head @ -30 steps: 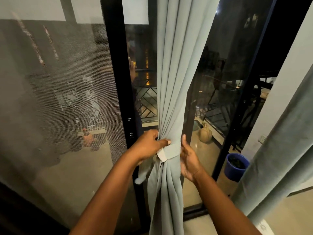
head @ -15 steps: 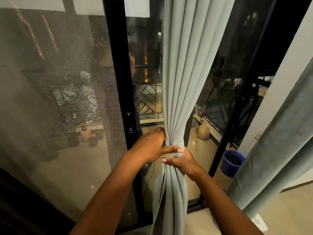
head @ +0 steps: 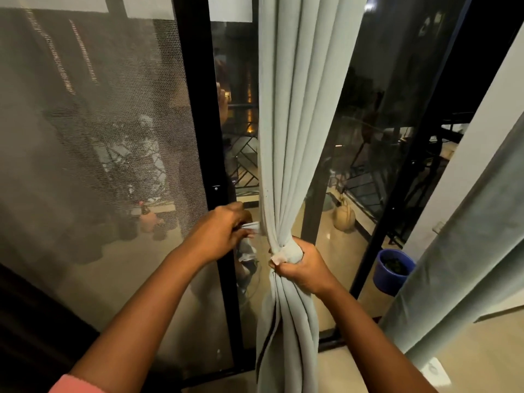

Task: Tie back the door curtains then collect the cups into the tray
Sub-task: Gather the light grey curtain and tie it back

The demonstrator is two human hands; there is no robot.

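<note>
We are at the door frame (head: 195, 114) and we are mid-tie on the first curtain (head: 295, 137), which hangs just right of that frame, gathered into a tight bunch at its waist. Our right hand (head: 300, 268) is clenched round the gathered folds, fingers curled in, pinning the bunch together, with a pale end of the tie-back (head: 249, 226) poking out at the thumb. Our left hand (head: 218, 234), right against the frame, pinches the other end of the band, drawn out sideways from the cloth. So this is the cinching step, we reckon, not yet fastened. Next we need the loose end brought round and secured while the right hand keeps the folds from spilling. A second curtain (head: 465, 236) hangs well right of the frame, apparently untied. No cups or tray in sight.
</note>
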